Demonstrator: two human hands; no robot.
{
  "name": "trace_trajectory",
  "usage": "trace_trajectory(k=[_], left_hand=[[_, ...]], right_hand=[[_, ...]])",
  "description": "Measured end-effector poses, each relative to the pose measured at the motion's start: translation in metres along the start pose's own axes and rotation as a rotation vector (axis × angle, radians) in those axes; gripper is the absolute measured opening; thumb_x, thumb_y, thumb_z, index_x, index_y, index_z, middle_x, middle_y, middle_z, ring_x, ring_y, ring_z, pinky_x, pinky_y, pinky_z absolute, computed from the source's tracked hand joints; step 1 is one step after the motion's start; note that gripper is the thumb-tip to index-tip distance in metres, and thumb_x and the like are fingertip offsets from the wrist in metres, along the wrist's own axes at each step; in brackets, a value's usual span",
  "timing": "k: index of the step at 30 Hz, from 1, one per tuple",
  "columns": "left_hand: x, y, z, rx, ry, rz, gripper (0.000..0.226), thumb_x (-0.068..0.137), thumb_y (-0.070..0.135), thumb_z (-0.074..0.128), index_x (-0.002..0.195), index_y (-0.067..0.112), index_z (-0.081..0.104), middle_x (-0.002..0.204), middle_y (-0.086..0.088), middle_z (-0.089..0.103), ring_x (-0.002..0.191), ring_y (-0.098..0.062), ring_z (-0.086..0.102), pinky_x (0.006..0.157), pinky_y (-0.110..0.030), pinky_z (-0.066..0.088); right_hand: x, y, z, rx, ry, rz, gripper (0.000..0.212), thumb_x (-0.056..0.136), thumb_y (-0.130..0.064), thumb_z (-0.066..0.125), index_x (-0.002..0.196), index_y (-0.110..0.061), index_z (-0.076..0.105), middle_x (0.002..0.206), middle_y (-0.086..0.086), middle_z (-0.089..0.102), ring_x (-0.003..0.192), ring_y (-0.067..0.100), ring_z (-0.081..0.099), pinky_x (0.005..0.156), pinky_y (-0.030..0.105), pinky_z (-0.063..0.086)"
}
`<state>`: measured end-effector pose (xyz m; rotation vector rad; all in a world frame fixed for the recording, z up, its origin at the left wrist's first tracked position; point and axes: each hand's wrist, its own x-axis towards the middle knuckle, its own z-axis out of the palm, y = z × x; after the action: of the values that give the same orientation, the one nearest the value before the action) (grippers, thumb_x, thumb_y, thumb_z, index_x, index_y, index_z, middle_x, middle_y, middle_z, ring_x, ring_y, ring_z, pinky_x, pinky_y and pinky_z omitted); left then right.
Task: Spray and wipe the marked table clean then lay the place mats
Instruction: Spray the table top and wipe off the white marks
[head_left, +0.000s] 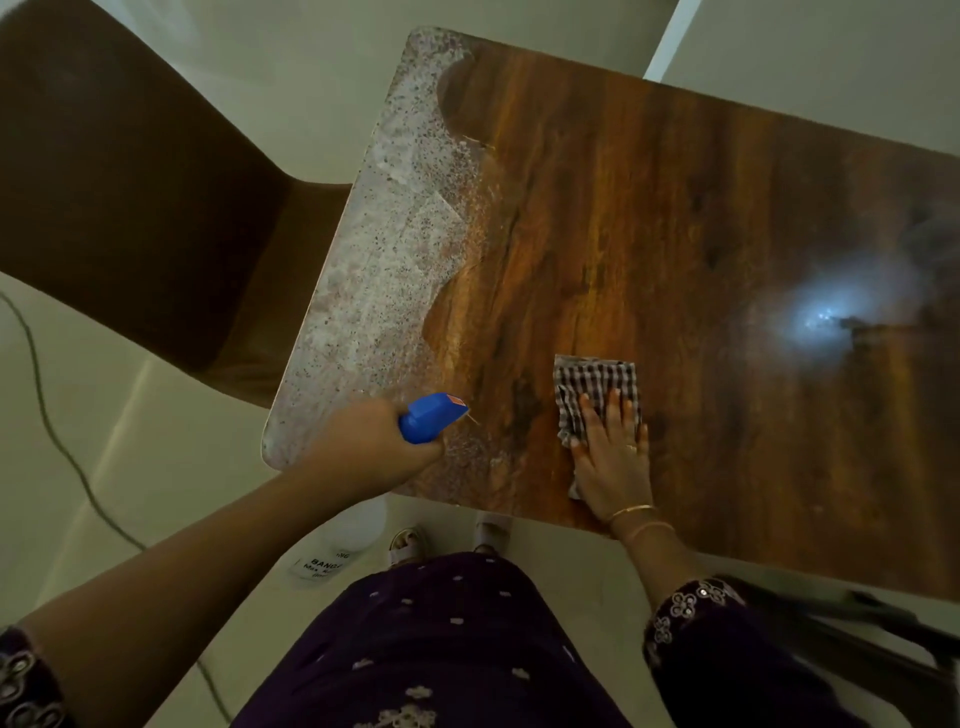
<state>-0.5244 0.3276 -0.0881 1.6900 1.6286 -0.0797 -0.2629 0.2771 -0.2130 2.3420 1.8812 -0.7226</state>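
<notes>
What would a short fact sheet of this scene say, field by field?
Surface: wooden table, glare spot at its right
Mess: white speckled patch along its left edge, not wiped off
Left: left hand grips a blue spray bottle, nozzle over the table
Right: right hand pressed flat on a checked cloth
Nearby: brown chair
Mats: none in view
</notes>
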Motion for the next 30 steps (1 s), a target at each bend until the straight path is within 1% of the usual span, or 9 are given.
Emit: trace_trajectory(k=[3, 5, 8, 12, 15, 18, 22, 27, 30], left_hand=[[-0.007, -0.002, 0.003, -0.044, -0.111, 0.054, 0.025, 0.082, 0.029, 0.064, 0.064, 0.020, 0.049, 0.057, 0.000, 0.055, 0.056, -0.017, 0.057, 0.059, -0.026, 0.046], [-0.009, -0.004, 0.004, -0.057, -0.143, 0.072, 0.022, 0.082, 0.029, 0.065, 0.067, 0.021, 0.051, 0.060, -0.001, 0.059, 0.061, -0.019, 0.062, 0.064, -0.030, 0.050], [-0.014, -0.008, 0.002, -0.065, -0.050, 0.047, 0.020, 0.081, 0.030, 0.065, 0.070, 0.020, 0.052, 0.062, -0.005, 0.061, 0.061, -0.020, 0.062, 0.066, -0.032, 0.050], [-0.022, -0.019, -0.003, -0.028, 0.097, 0.007, 0.022, 0.080, 0.031, 0.064, 0.079, 0.009, 0.059, 0.076, -0.018, 0.069, 0.070, -0.028, 0.067, 0.071, -0.036, 0.053], [-0.027, -0.035, -0.006, -0.042, 0.098, -0.019, 0.020, 0.079, 0.031, 0.065, 0.077, 0.012, 0.058, 0.073, -0.016, 0.069, 0.071, -0.027, 0.068, 0.068, -0.033, 0.052], [-0.031, -0.046, -0.007, -0.073, 0.066, -0.020, 0.018, 0.080, 0.027, 0.065, 0.070, 0.017, 0.054, 0.063, -0.008, 0.064, 0.063, -0.023, 0.066, 0.060, -0.026, 0.048], [-0.032, -0.050, -0.010, -0.071, 0.065, 0.000, 0.018, 0.081, 0.028, 0.063, 0.070, 0.020, 0.052, 0.061, -0.004, 0.063, 0.055, -0.012, 0.060, 0.055, -0.020, 0.043], [-0.028, -0.046, -0.014, -0.069, 0.073, 0.030, 0.019, 0.081, 0.027, 0.063, 0.069, 0.018, 0.052, 0.060, -0.005, 0.062, 0.055, -0.015, 0.059, 0.058, -0.024, 0.045], [-0.027, -0.044, -0.015, -0.065, 0.079, 0.045, 0.022, 0.081, 0.026, 0.063, 0.065, 0.018, 0.050, 0.055, -0.002, 0.056, 0.051, -0.013, 0.055, 0.054, -0.023, 0.043]], right_hand=[[0.000, 0.001, -0.002, 0.024, 0.034, 0.033, 0.063, 0.092, -0.048, 0.026, 0.150, -0.027, 0.015, 0.159, 0.011, -0.004, 0.146, 0.028, -0.002, 0.116, 0.049, -0.001], [0.000, -0.003, -0.001, -0.023, 0.040, 0.050, 0.061, 0.098, -0.043, 0.033, 0.151, -0.027, 0.009, 0.159, 0.012, -0.006, 0.146, 0.029, -0.004, 0.116, 0.050, 0.000], [-0.015, -0.022, 0.011, -0.049, 0.061, 0.110, 0.063, 0.099, -0.043, 0.030, 0.151, -0.025, -0.001, 0.158, 0.014, -0.008, 0.146, 0.030, -0.008, 0.115, 0.051, -0.003], [-0.038, -0.065, 0.033, -0.045, 0.071, 0.137, 0.062, 0.099, -0.046, 0.021, 0.151, -0.023, -0.002, 0.158, 0.019, -0.005, 0.145, 0.034, -0.008, 0.114, 0.054, -0.004], [-0.036, -0.108, 0.041, -0.036, 0.009, 0.082, 0.063, 0.099, -0.045, 0.022, 0.151, -0.023, -0.006, 0.156, 0.019, -0.014, 0.144, 0.035, -0.016, 0.112, 0.055, -0.009], [-0.033, -0.134, 0.043, -0.031, 0.024, -0.024, 0.062, 0.099, -0.042, 0.024, 0.151, -0.023, -0.005, 0.157, 0.017, -0.014, 0.144, 0.033, -0.015, 0.113, 0.055, -0.009], [-0.032, -0.104, 0.038, -0.066, 0.072, -0.043, 0.060, 0.099, -0.038, 0.027, 0.151, -0.026, -0.001, 0.159, 0.008, -0.005, 0.146, 0.026, -0.010, 0.114, 0.052, -0.008], [-0.032, -0.031, 0.020, 0.003, 0.141, 0.246, 0.063, 0.099, -0.035, 0.032, 0.152, -0.021, 0.002, 0.159, 0.011, -0.003, 0.146, 0.029, -0.008, 0.116, 0.053, -0.003], [-0.034, -0.033, 0.018, 0.071, 0.157, 0.333, 0.061, 0.099, -0.036, 0.031, 0.152, -0.017, 0.006, 0.159, 0.015, -0.003, 0.146, 0.031, -0.006, 0.117, 0.052, -0.001]])
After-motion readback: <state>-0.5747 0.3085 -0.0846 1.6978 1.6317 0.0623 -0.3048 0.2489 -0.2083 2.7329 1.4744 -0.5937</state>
